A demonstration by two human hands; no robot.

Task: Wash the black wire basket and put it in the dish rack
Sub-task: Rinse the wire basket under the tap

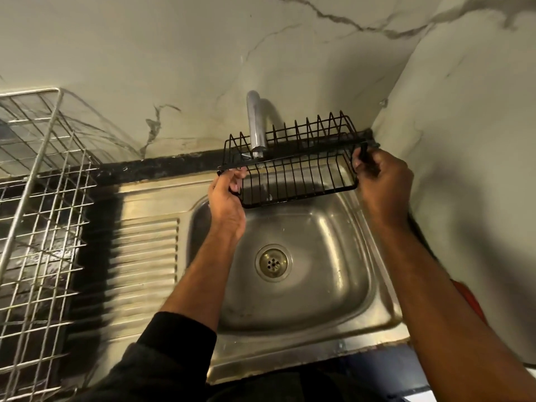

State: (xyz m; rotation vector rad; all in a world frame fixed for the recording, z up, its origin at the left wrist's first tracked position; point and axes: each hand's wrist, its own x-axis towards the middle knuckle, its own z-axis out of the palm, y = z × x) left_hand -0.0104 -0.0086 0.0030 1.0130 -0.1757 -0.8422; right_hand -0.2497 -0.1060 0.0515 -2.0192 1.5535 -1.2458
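The black wire basket [293,166] is held up over the back of the steel sink [377,291], right under the chrome tap [256,126]. The tap's spout reaches down into the basket's left part. My left hand [227,201] grips the basket's left end, fingers curled round the wires. At the right end, my right hand [383,184] grips the rim. A silver wire dish rack [37,198] stands at the left on the dark counter. I cannot tell whether water runs from the tap.
The sink's ribbed draining board [145,256] lies between the bowl and the dish rack. The drain [272,263] sits in the bowl's middle. Marble walls close in behind and to the right, forming a corner near the basket's right end.
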